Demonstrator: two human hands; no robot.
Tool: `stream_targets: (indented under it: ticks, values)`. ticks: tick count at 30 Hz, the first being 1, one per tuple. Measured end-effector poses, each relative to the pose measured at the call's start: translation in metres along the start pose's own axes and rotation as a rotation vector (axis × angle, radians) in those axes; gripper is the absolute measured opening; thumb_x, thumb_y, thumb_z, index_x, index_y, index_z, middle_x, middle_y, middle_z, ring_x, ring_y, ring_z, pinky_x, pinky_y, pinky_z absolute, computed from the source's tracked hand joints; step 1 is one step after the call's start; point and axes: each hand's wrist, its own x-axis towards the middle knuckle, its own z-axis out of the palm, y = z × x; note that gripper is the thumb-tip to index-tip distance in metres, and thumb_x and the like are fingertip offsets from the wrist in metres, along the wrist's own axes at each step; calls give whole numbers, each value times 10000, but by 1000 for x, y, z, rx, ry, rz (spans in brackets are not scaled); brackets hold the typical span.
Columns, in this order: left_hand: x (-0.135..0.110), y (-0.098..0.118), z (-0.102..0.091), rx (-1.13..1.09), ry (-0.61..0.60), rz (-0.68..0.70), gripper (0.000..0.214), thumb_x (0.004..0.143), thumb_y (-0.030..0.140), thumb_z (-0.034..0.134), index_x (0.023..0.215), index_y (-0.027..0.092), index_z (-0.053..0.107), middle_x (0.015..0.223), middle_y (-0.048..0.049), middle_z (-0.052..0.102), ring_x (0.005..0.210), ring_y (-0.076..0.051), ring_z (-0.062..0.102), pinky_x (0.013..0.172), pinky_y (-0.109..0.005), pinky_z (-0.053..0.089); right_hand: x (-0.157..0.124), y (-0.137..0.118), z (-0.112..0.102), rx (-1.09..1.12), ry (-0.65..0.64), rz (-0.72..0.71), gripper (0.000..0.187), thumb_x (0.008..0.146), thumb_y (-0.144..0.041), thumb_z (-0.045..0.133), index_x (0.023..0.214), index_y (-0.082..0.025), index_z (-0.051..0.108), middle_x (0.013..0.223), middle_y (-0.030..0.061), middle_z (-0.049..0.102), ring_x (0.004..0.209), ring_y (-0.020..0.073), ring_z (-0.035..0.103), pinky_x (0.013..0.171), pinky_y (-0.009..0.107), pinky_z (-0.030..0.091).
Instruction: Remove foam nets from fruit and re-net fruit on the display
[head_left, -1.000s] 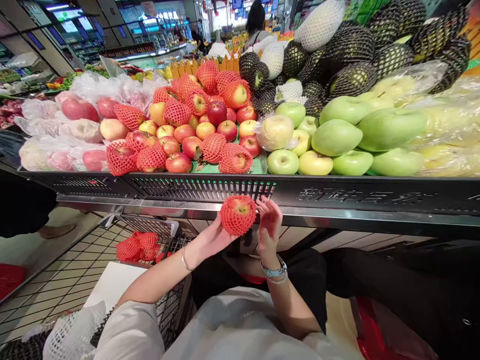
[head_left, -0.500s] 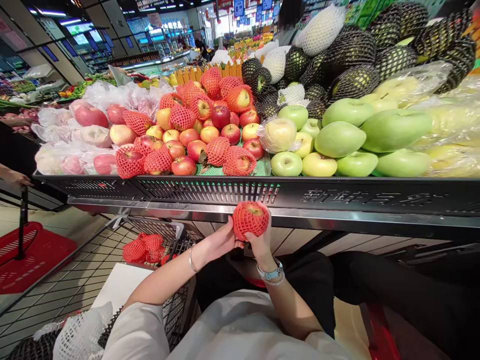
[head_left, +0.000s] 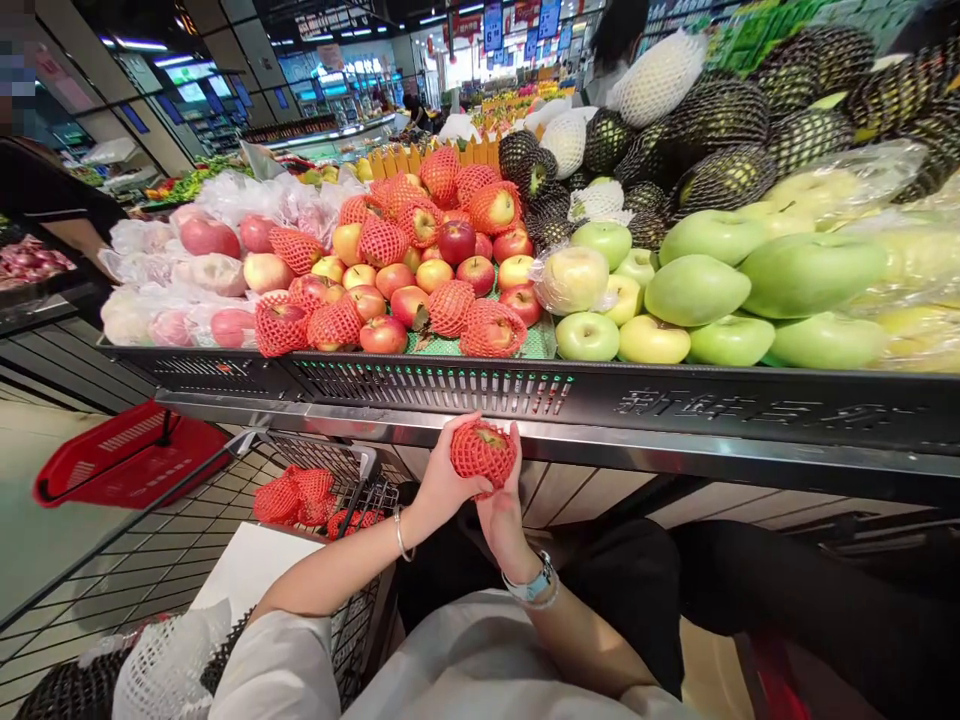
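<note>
An apple in a red foam net (head_left: 482, 455) is between my two hands, just in front of the metal edge of the fruit stand. My left hand (head_left: 444, 478) wraps its left side, thumb across the front. From the right and below, my right hand (head_left: 504, 510) grips the same apple, fingers along its right side. The stem hollow faces up. Beyond the edge lies a heap of red and yellow apples (head_left: 409, 305), some bare and some in red nets. Left of my arms, several red-netted fruits (head_left: 295, 495) sit in a wire cart (head_left: 142, 545).
Green apples (head_left: 587, 337) and large green fruits (head_left: 697, 290) lie to the right, with black-netted melons (head_left: 720, 110) behind. Plastic-wrapped fruit (head_left: 206, 275) fills the left end. A red basket (head_left: 135, 460) stands beyond the cart, near a person at far left. The black stand front (head_left: 585, 395) runs across.
The netted apple has moved slightly left and down, and my left hand has closed further around it. The red basket at left has tilted and shifted as the person there moved.
</note>
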Motion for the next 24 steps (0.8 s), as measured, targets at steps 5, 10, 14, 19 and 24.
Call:
stream_targets:
  ticks: [5,10,14,19,24]
  values:
    - [-9,-14,11,140,-52,64,867,510,323,890,1245,242,436,1269,-103,532,1199,-295,531,1068,-476,394,-1,-7,4,47,221,-49,642,892,-624,389,1458,-330,314,1501,48,404,1329,231,460,1119,490,332]
    - [-14,-24,10,292,-40,161,870,543,268,836,1284,224,382,1227,-112,559,1123,-288,592,986,-466,479,0,1,0,35,265,-29,545,931,-498,396,1451,-354,325,1549,-18,322,1404,190,355,1177,465,239]
    - [16,6,-10,518,34,333,1025,523,241,831,1395,206,295,1292,-136,521,1173,-315,565,1020,-455,457,12,2,-8,14,178,17,564,908,-532,434,1432,-332,373,1543,-17,334,1429,172,305,1199,451,191]
    - [94,97,-21,737,49,531,892,663,255,771,1432,271,320,1382,-87,475,1278,-317,462,1119,-444,343,19,-8,-18,-80,15,54,432,918,-515,439,1271,-305,574,1365,29,565,1307,195,482,1157,467,274]
    - [186,137,-9,1121,-27,538,894,640,47,697,1436,218,328,1333,-136,453,1203,-343,485,989,-480,428,14,-19,-29,-225,-61,55,252,882,-413,551,980,-239,706,1103,41,693,1125,208,597,1100,422,359]
